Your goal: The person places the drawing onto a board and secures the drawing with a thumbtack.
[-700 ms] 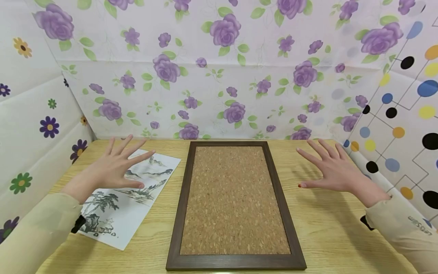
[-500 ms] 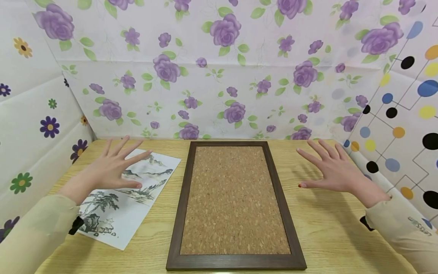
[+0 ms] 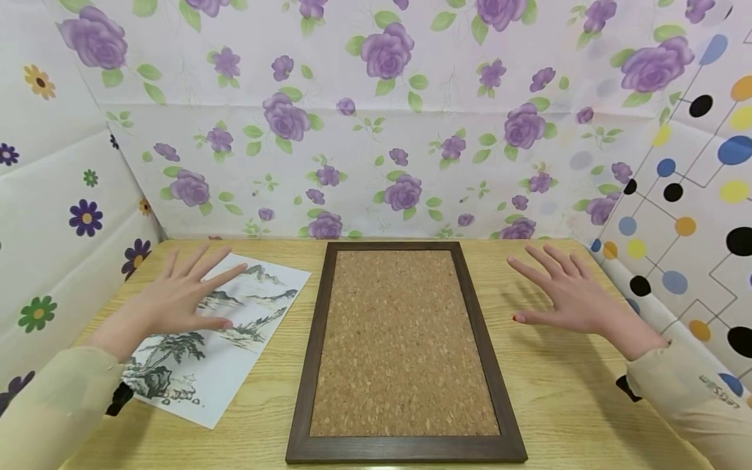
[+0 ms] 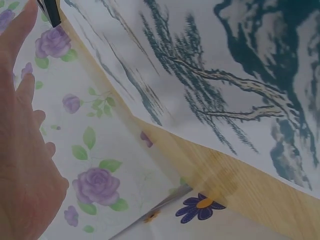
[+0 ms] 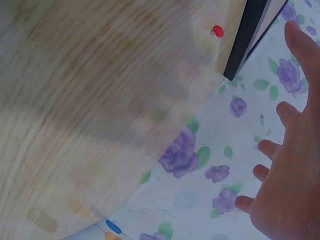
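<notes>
A cork board [image 3: 405,346] with a dark brown frame lies on the table between my hands. To its left is a white sheet with an ink landscape painting [image 3: 235,365], tilted on the tabletop. My left hand [image 3: 176,297] hovers over the sheet's left part, fingers spread, holding nothing, and covers some of the print. On the far side of the board, my right hand [image 3: 572,297] hangs over the wood with its fingers spread and nothing in it. A small red pushpin [image 5: 218,31] lies on the table near the board's edge; in the head view it shows right at my right thumb tip.
The wooden table [image 3: 546,418] ends at a back wall covered with purple rose cloth [image 3: 405,130]. A flower-print wall [image 3: 53,261] closes the left side and a dotted one [image 3: 675,254] the right.
My left hand has shifted left and a little toward me, uncovering more of the painting's upper part. My right hand, the board and the sheet stay nearly where they were.
</notes>
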The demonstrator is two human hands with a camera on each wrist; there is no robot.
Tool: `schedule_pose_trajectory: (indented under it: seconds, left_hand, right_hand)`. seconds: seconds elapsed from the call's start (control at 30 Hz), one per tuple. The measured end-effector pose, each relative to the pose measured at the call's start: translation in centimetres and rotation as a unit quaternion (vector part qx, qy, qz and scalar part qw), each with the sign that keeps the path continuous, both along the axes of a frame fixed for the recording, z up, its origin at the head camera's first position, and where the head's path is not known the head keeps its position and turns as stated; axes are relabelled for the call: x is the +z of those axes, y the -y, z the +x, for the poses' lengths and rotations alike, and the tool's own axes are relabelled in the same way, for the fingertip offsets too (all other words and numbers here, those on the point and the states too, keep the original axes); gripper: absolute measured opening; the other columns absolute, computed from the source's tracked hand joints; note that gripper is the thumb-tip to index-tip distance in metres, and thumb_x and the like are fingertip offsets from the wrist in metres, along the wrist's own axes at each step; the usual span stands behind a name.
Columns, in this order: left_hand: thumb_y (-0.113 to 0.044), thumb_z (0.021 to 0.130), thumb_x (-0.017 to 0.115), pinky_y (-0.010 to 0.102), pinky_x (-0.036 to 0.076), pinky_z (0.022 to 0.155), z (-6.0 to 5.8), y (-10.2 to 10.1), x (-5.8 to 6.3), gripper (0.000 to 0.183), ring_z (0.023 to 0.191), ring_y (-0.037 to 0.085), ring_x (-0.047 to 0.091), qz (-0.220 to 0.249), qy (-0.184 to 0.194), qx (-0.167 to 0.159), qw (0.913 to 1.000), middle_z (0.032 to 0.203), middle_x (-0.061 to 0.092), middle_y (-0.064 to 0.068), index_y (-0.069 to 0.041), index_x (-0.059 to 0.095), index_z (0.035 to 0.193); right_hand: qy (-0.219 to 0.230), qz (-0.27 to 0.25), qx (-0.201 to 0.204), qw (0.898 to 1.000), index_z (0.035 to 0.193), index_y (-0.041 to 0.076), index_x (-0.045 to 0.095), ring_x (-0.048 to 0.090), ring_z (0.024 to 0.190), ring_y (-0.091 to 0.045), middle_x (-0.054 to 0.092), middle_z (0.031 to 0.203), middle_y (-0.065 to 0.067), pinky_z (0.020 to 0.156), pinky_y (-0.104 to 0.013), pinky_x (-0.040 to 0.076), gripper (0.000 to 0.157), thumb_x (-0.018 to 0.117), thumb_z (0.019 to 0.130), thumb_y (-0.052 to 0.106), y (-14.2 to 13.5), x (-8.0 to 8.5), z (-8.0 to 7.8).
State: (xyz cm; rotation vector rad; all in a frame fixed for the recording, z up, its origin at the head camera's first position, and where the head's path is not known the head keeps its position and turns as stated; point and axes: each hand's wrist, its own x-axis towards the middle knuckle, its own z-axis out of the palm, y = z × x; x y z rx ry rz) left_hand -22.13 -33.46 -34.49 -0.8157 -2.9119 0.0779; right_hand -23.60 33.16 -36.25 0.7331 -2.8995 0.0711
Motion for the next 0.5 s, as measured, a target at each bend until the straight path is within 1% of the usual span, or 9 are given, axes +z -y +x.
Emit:
schedule_pose_trajectory:
  seconds: [0.13,0.23,0.33,0.43,0.5]
  left_hand:
    - [-0.063,0.081,0.069,0.079,-0.005,0.112,0.2,0.7,-0.3,0.1,0.152,0.048,0.0,0.008,-0.005,0.002,1.0,0.169,-0.002,0.007,-0.034,0.014,0.16]
    - [-0.061,0.08,0.07,0.08,-0.001,0.111,0.4,1.3,-0.5,0.1,0.151,0.05,0.004,0.018,-0.006,0.002,0.9998,0.169,-0.001,0.007,-0.034,0.015,0.159]
    - [-0.059,0.081,0.071,0.08,-0.001,0.111,0.5,1.9,-0.9,0.1,0.149,0.053,0.007,0.034,-0.002,0.005,0.9994,0.168,0.002,0.01,-0.032,0.017,0.159]
    - [-0.057,0.082,0.071,0.078,-0.004,0.112,0.7,2.5,-1.2,0.098,0.15,0.053,0.005,0.046,0.011,0.014,0.9988,0.168,0.004,0.013,-0.031,0.017,0.16]
    - [-0.056,0.083,0.071,0.078,-0.003,0.112,0.8,2.9,-1.4,0.098,0.15,0.053,0.004,0.051,0.017,0.022,0.9983,0.167,0.006,0.016,-0.029,0.017,0.16]
  right_hand:
    - [0.023,-0.014,-0.005,1.0,0.159,0.036,0.019,0.014,0.15,-0.045,0.013,0.167,-0.012,0.113,-0.072,0.015,0.094,0.068,0.083,0.063,0.2,-0.2,0.4]
    - [0.026,-0.012,-0.002,1.0,0.159,0.034,0.019,0.017,0.148,-0.048,0.014,0.166,-0.015,0.11,-0.073,0.018,0.094,0.067,0.084,0.062,0.3,-0.3,0.6]
    - [0.026,-0.009,0.005,1.0,0.159,0.033,0.019,0.019,0.146,-0.05,0.016,0.165,-0.016,0.107,-0.074,0.022,0.093,0.066,0.085,0.062,0.4,-0.4,0.8]
    - [0.024,-0.009,0.009,1.0,0.159,0.032,0.02,0.022,0.145,-0.05,0.019,0.164,-0.018,0.105,-0.075,0.025,0.093,0.067,0.085,0.062,0.5,-0.6,0.8]
    - [0.023,-0.01,0.011,1.0,0.159,0.032,0.02,0.023,0.144,-0.05,0.02,0.163,-0.019,0.104,-0.075,0.026,0.093,0.067,0.085,0.061,0.5,-0.8,0.8]
